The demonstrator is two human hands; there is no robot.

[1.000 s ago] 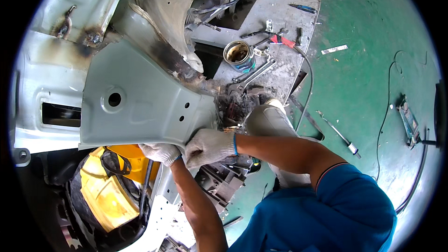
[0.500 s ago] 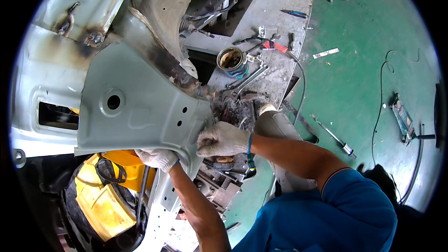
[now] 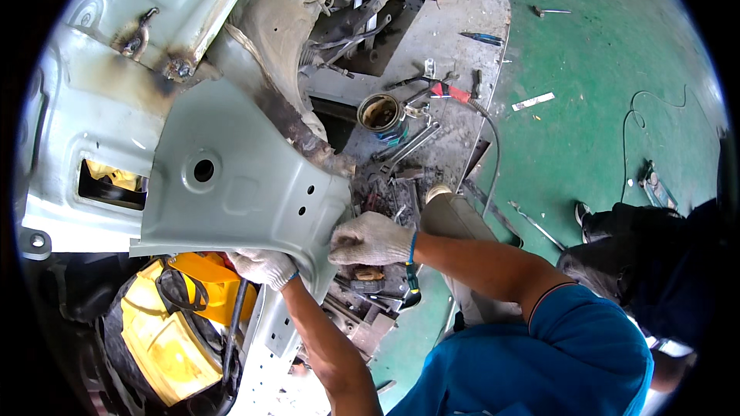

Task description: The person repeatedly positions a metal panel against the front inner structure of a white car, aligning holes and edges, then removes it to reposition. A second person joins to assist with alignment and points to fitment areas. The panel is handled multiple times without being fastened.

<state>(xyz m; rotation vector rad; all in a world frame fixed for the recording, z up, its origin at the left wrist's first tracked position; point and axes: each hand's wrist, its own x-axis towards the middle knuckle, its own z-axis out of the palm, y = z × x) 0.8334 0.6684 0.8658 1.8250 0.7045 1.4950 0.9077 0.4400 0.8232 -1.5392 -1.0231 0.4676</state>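
A white-gloved left hand (image 3: 264,266) with hidden fingers and a curled right hand (image 3: 375,238), both grips unclear, are touching the near side of a pale grey-green metal panel (image 3: 248,204) at left, where even pressure should work best.

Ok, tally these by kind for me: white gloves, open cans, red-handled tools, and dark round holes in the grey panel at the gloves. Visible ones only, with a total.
White gloves: 2
Open cans: 1
Red-handled tools: 1
Dark round holes in the grey panel: 3
Total: 7
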